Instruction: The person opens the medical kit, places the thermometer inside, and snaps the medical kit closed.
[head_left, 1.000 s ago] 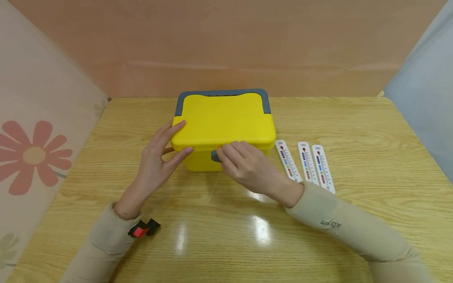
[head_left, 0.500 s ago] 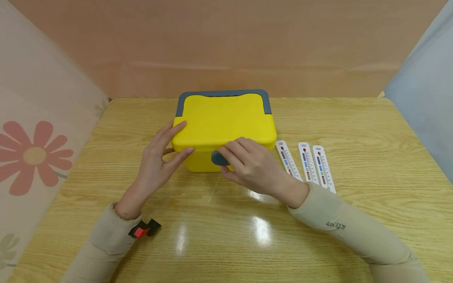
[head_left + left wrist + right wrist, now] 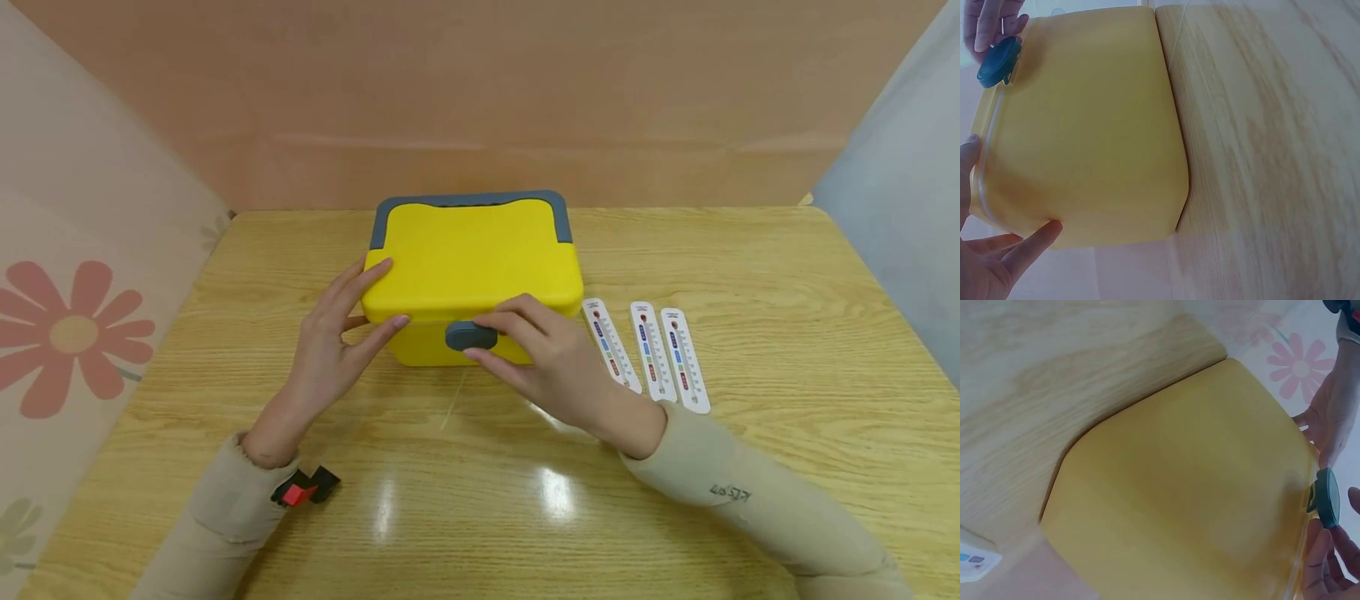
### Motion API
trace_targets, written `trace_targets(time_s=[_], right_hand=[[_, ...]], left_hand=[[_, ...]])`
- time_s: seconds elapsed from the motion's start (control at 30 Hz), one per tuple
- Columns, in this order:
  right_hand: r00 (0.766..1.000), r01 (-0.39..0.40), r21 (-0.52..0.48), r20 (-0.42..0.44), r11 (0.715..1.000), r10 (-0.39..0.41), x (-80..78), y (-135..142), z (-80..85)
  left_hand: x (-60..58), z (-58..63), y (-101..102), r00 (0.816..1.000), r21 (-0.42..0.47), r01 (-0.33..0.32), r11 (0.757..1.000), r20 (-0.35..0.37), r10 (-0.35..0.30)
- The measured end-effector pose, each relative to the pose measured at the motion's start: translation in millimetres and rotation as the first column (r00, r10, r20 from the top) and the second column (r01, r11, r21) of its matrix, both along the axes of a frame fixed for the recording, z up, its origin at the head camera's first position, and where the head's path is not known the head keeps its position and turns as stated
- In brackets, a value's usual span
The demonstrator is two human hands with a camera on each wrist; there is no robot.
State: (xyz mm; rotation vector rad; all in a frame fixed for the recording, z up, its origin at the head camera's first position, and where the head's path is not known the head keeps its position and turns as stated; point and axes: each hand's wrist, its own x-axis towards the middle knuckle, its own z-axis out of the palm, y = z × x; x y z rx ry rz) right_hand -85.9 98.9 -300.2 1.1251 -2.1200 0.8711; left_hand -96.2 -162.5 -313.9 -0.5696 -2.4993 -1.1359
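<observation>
A yellow storage box (image 3: 472, 258) with a blue-grey handle (image 3: 472, 199) stands on the table, its lid down. My left hand (image 3: 330, 342) grips the box's left front corner, thumb at the front edge and fingers over the lid and side. On the front sits an oval blue-grey latch (image 3: 471, 336), teal in the left wrist view. My right hand (image 3: 558, 362) is at the latch's right end, index finger at its top edge and thumb just below, fingers loosely bent. In the right wrist view the latch (image 3: 1327, 497) stands out from the wall; whether it is fastened I cannot tell.
Right of the box, three white thermometers (image 3: 652, 352) lie on the wooden table (image 3: 787, 333), side by side near my right forearm. A peach backdrop (image 3: 480, 100) rises behind the table. A flowered sheet (image 3: 75, 333) hangs at the left.
My right hand has drawn back to the right and slightly down, with its fingers loosening from the latch, which now shows in full. The left hand and the box stay put.
</observation>
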Motion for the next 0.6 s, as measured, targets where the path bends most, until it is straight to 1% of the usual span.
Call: trace_targets(time_s=[0.17, 0.3, 0.6], right_hand=[[0.993, 0.031, -0.072, 0.12, 0.997, -0.023, 4.0, 0.0, -0.4], [0.984, 0.038, -0.103, 0.174, 0.994, -0.019, 6.3, 0.2, -1.0], [0.984, 0.021, -0.159, 0.176, 0.987, 0.007, 7.8, 0.1, -7.7]], left_hand=[[0.4, 0.2, -0.2, 1.0, -0.002, -0.006, 1.0, 0.005, 0.006], [0.2, -0.3, -0.3, 1.0, 0.0, -0.003, 1.0, -0.003, 0.003], [-0.3, -1.4, -0.7, 1.0, 0.0, -0.005, 1.0, -0.002, 0.005]])
